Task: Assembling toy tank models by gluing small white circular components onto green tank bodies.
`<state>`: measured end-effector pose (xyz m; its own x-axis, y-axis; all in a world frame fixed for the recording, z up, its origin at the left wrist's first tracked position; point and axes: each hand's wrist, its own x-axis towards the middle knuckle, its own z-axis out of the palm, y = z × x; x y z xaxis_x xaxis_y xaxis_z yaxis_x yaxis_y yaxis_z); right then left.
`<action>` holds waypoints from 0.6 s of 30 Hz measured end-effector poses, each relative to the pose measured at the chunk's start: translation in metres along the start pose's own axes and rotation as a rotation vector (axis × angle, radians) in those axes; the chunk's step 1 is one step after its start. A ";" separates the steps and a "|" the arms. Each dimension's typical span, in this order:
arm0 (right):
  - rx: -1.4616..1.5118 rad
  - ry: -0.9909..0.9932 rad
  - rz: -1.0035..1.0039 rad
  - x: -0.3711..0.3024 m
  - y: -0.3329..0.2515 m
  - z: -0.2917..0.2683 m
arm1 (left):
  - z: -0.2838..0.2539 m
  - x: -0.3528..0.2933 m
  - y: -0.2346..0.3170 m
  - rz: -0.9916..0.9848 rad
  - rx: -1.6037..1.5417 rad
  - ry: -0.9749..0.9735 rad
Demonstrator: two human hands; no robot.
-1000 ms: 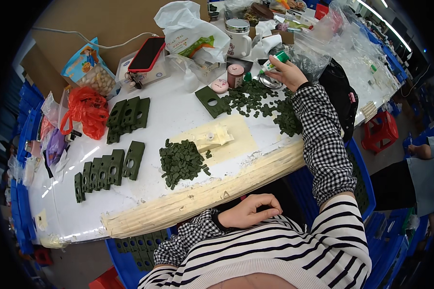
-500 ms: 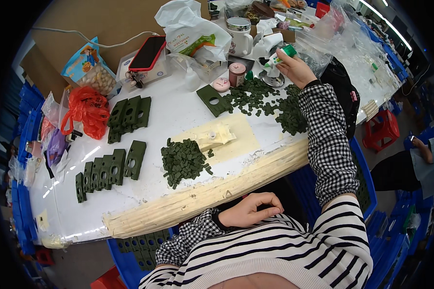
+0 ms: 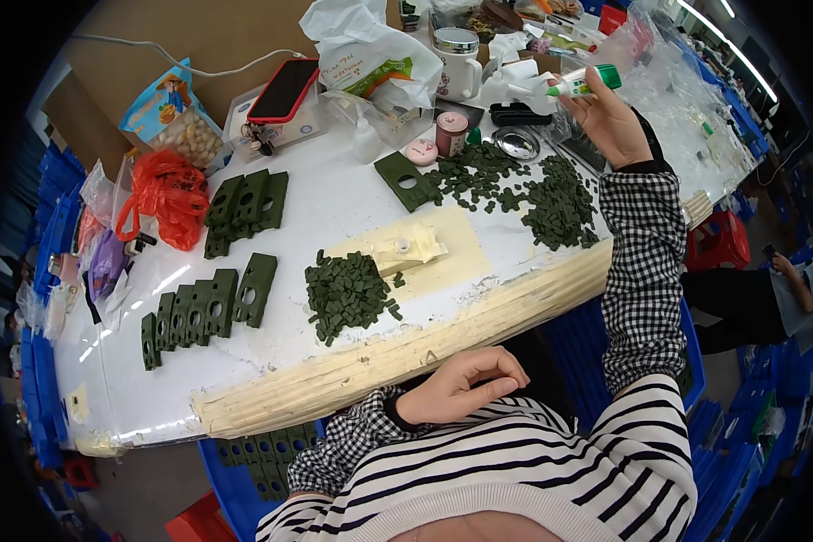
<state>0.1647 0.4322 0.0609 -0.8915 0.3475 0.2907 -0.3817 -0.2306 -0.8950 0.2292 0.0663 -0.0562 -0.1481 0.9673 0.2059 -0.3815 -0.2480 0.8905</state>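
My right hand (image 3: 616, 125) is raised over the far right of the table, its fingers closed round a small white-and-green squeeze bottle (image 3: 574, 86). The bottle lies nearly level, with a narrow green tip on its left and a wide green end on its right. Low in front of me, between the table edge and my striped top, is my left hand (image 3: 465, 387). Its fingers are loosely bent, the thumb stands apart, and nothing shows in it. Below the right hand lie a round metal dish (image 3: 517, 143) and a heap of small dark green pieces (image 3: 556, 203).
Another heap of green pieces (image 3: 348, 294) sits beside a taped cream block (image 3: 408, 251). Green plates with holes (image 3: 210, 307) stand in rows at left. Behind are a phone (image 3: 283, 90), a white mug (image 3: 457, 68) and a plastic bag (image 3: 370, 63). A yellowish padded edge (image 3: 406, 348) borders the table.
My right hand has moved right and slightly up with the bottle, which is now more level. A black object beside the metal dish shows more fully. The left hand has barely moved.
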 end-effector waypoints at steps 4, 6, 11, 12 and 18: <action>-0.045 -0.102 -0.010 -0.041 -0.031 0.029 | -0.003 0.000 0.014 0.056 0.002 0.083; -0.016 -0.186 0.012 -0.067 -0.034 0.045 | 0.000 0.003 0.022 0.097 -0.055 0.177; -0.133 -0.424 0.161 -0.137 -0.013 0.082 | 0.004 0.024 0.028 0.187 -0.074 0.462; -0.074 -0.412 0.244 -0.151 -0.007 0.089 | 0.006 0.030 0.028 0.208 -0.114 0.517; 0.054 -0.393 0.494 -0.180 0.030 0.105 | -0.011 0.032 0.019 0.108 -0.184 0.569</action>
<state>0.2882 0.2678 0.0176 -0.9848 -0.1688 -0.0412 0.0955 -0.3279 -0.9399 0.2074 0.0919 -0.0373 -0.6399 0.7684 -0.0035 -0.4814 -0.3973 0.7813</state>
